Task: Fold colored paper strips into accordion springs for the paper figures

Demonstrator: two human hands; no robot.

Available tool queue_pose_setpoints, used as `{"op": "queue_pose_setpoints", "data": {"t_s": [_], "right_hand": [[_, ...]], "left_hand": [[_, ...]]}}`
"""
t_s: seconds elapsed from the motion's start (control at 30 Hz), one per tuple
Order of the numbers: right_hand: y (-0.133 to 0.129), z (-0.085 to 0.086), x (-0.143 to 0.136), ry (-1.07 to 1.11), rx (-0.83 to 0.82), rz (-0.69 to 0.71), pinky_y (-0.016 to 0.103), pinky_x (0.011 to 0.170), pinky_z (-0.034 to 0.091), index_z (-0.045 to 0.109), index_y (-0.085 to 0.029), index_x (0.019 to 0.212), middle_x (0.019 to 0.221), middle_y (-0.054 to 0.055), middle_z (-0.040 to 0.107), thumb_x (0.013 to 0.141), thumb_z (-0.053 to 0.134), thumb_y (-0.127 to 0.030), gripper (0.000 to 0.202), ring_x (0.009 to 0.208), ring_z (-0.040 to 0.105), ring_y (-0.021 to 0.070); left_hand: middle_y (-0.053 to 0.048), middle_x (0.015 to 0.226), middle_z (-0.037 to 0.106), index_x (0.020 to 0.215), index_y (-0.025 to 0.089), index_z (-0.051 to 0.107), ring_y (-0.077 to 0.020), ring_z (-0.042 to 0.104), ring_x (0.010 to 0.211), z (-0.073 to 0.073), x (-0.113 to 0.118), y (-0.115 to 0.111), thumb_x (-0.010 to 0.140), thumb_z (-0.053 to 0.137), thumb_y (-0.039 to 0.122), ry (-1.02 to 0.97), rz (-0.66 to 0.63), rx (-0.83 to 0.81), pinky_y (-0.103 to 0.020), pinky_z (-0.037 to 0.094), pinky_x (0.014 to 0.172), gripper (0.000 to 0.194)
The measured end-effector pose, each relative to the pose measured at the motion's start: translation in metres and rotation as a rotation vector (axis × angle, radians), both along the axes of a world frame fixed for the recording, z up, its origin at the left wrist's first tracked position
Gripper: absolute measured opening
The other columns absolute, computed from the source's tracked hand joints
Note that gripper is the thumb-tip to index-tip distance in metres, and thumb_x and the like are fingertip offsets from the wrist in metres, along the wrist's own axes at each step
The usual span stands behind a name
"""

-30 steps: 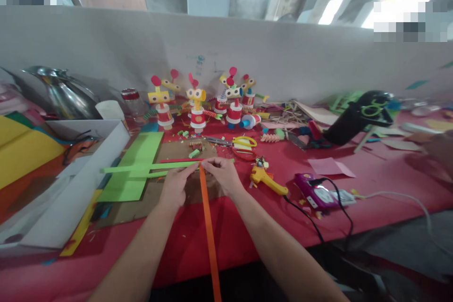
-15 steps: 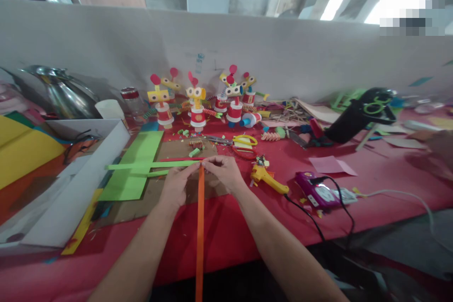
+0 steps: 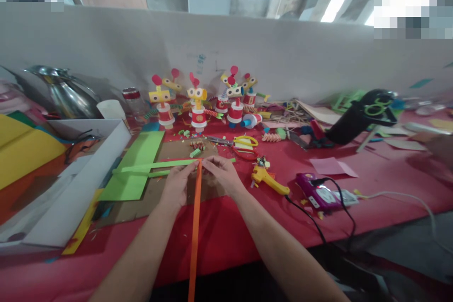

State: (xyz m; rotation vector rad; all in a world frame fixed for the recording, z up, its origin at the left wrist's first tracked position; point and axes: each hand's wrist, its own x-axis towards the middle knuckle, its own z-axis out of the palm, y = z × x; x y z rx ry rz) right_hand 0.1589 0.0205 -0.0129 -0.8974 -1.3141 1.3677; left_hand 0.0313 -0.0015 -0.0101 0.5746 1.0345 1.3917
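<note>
- Orange strip (image 3: 195, 226) is starting at the fingertips, between your left hand (image 3: 178, 180) and right hand (image 3: 222, 173). Long axis is running from there back toward your body, over the desk (image 3: 230, 240) and out past its near edge.
- Green strip (image 3: 170, 164) is running crosswise, roughly left-right, heading left from the fingertips over the green sheet (image 3: 145, 148).
- So the strips are meeting at near a right angle, with the corner sitting right between your hands. Your fingers are hiding the overlap, so I can't tell whether the ends are joined or just stacked.
- Neither hand is sitting nearer: left is flanking the corner on its left, right on its right.
- Left hand: thumb and finger are pinching, no visible gap, and gripping the green strip beside the corner.
- Right hand: thumb and finger are pinching the orange strip's top end from the right, the other fingers curling.
- A green tip (image 3: 232, 160) is showing just past your right hand; can't tell what it's belonging to.
- Cardboard (image 3: 170, 150) is lying under the work. Glue gun (image 3: 269, 181) is resting right of your right hand, scissors (image 3: 230, 142) just beyond it.
</note>
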Motion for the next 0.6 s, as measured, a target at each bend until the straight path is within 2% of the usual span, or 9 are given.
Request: {"op": "queue_pose_setpoints", "data": {"t_s": [0.17,0.3,0.47,0.53,0.6], "right_hand": [[0.002,-0.005,-0.002,-0.076,0.025,-0.031,0.024,0.061,0.042,0.068,-0.017,0.070,0.065,-0.001,0.063,0.070,0.066,-0.036,0.019,0.060,0.054,0.0118],[0.004,-0.008,-0.001,-0.059,-0.027,-0.027,0.023,0.057,0.040,0.068,-0.017,0.069,0.062,-0.001,0.062,0.069,0.066,-0.036,0.019,0.058,0.052,0.0110],[0.008,-0.006,0.005,0.094,-0.165,0.001,0.022,0.053,0.036,0.068,-0.017,0.065,0.056,-0.003,0.058,0.063,0.072,-0.035,0.018,0.052,0.047,0.0085],[0.009,-0.005,0.008,0.122,-0.263,0.031,0.022,0.051,0.034,0.067,-0.016,0.061,0.051,-0.003,0.055,0.059,0.074,-0.033,0.018,0.048,0.044,0.0077],[0.010,-0.004,0.010,0.103,-0.320,0.068,0.022,0.049,0.032,0.066,-0.015,0.058,0.048,-0.004,0.054,0.057,0.075,-0.031,0.019,0.046,0.043,0.0069]], "left_hand": [[-0.006,0.060,0.070,0.072,0.012,0.072,-0.0205,0.066,0.059,-0.004,0.003,-0.002,0.053,0.081,0.026,-0.008,-0.070,-0.010,-0.030,0.050,0.059,0.025],[-0.007,0.065,0.071,0.077,0.013,0.072,-0.0217,0.067,0.065,-0.004,0.003,-0.004,0.059,0.078,0.029,0.035,-0.086,0.046,-0.031,0.050,0.063,0.025],[-0.005,0.079,0.072,0.080,0.016,0.071,-0.0174,0.065,0.076,0.000,-0.003,-0.002,0.059,0.076,0.019,0.205,-0.050,0.223,-0.026,0.048,0.071,0.022],[-0.003,0.082,0.071,0.082,0.018,0.070,-0.0144,0.063,0.074,0.001,-0.006,0.000,0.060,0.075,0.018,0.210,-0.042,0.244,-0.023,0.048,0.067,0.023],[-0.003,0.076,0.069,0.081,0.018,0.070,-0.0124,0.061,0.066,0.002,-0.009,0.002,0.062,0.075,0.022,0.158,-0.075,0.186,-0.021,0.046,0.058,0.021]]}}
